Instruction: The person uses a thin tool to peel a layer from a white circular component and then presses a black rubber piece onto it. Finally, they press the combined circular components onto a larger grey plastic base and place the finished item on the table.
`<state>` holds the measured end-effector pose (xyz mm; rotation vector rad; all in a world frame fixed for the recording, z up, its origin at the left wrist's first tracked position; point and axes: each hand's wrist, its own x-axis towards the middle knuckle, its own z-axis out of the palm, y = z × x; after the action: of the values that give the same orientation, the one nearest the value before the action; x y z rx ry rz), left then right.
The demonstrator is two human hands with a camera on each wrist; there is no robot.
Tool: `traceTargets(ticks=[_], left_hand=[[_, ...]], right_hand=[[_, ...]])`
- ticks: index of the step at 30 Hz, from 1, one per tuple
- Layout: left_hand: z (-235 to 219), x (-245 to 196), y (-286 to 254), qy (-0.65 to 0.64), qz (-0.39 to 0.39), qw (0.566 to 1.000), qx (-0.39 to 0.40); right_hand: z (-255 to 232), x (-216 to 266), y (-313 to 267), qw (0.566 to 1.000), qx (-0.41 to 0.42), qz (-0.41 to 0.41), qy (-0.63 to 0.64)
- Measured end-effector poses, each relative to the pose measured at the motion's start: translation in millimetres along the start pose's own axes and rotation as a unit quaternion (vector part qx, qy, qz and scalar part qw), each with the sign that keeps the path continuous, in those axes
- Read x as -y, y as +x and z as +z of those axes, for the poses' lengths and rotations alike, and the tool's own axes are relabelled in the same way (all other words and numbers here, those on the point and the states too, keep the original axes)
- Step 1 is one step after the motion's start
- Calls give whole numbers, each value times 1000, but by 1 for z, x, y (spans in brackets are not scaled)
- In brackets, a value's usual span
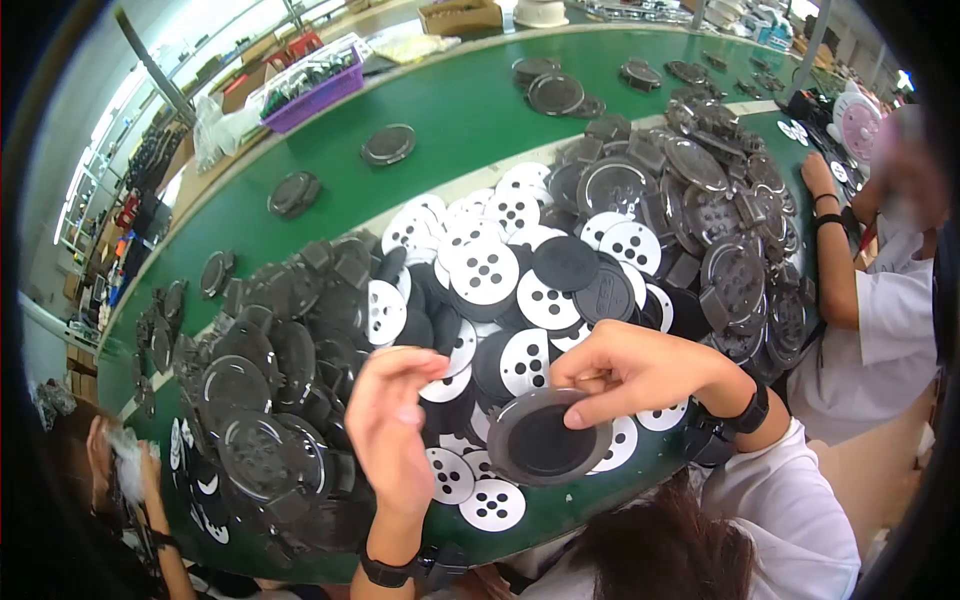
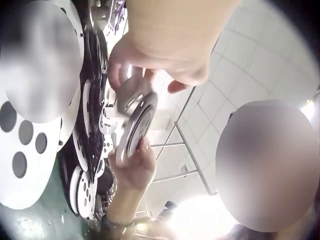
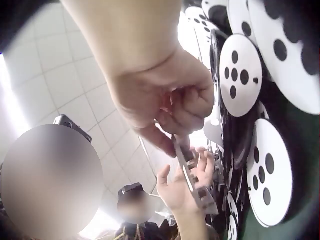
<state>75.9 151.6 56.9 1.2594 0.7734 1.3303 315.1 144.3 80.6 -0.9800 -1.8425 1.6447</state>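
My right hand (image 1: 645, 375) pinches the rim of a round grey translucent housing (image 1: 508, 440) with a dark disc (image 1: 550, 438) in it, thumb on top. In the right wrist view the housing (image 3: 189, 175) is seen edge-on below the curled fingers of this hand (image 3: 165, 100). My left hand (image 1: 392, 430) is raised to the left of the housing, fingers loosely bent, holding nothing in the head view. White discs with black dots (image 1: 484, 270) and black discs (image 1: 565, 263) lie heaped beyond both hands.
Piles of grey housings stand left (image 1: 240, 385) and right (image 1: 735, 280) of the discs. A few housings (image 1: 388, 145) lie scattered on the green table (image 1: 450, 100). A purple basket (image 1: 315, 98) stands at the far edge. Another person's arm (image 1: 838, 260) is at the right.
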Motion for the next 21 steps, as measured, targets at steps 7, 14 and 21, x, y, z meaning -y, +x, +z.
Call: traceTargets(ticks=[7,14,21], left_hand=[[-12,-11,3,19,82,988,-133],[-5,-12,2,142,66,985,-65],[-15,-34,6,605,203,764,-88]], right_hand=[[-14,-2,19,962,-256,45,83],[-2,-9,20,959,-243,-43,-143],[9,-21,22,931,-239,-160,-226]])
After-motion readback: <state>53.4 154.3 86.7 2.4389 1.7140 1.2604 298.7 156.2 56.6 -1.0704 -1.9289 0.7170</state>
